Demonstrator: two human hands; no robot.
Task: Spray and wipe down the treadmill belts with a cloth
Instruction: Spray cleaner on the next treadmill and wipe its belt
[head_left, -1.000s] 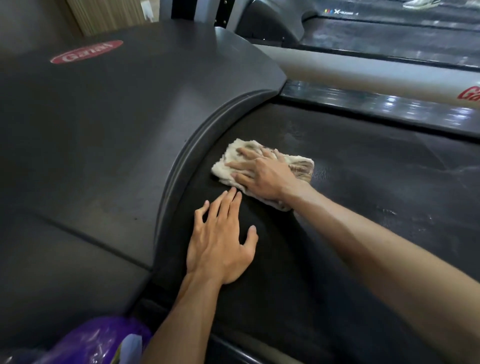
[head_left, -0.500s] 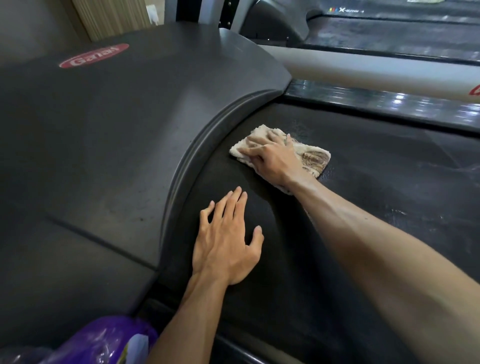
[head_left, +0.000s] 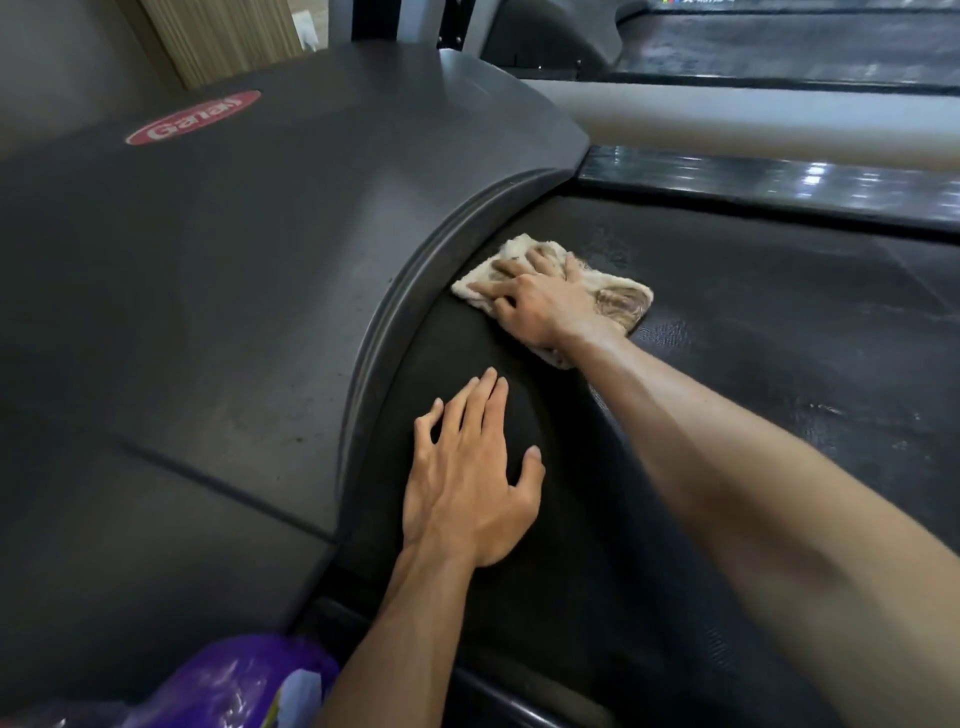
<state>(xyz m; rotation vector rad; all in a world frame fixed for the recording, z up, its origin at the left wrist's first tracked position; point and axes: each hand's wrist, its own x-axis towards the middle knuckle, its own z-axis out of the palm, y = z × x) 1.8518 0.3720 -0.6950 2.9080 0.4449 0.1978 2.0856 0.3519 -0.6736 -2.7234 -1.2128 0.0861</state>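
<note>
My right hand lies flat on the cloth, fingers spread and straight, pressing it onto the treadmill belt at the far left end, just beside the curved lip of the motor cover. The cloth is a pale, folded terry rag, stained brown at its right corner, and it sits right against the seam where the belt runs under the cover. My left hand rests palm down on the belt nearer to me, fingers straight and close together, thumb out to the right, holding nothing; it props my weight.

To do this pass well, I judge I should keep the palm over the middle of the cloth so it does not bunch or slide out from under my fingers, and push with even pressure along the curved seam, where grime likely gathers. The belt to the right of the cloth shows wet, shiny patches, so I should work rightward through them in overlapping strokes. The soiled corner wants turning under soon, or it may smear dirt back. My fingertips must stay clear of the gap under the cover. The purple bag lies near my left arm.
</note>
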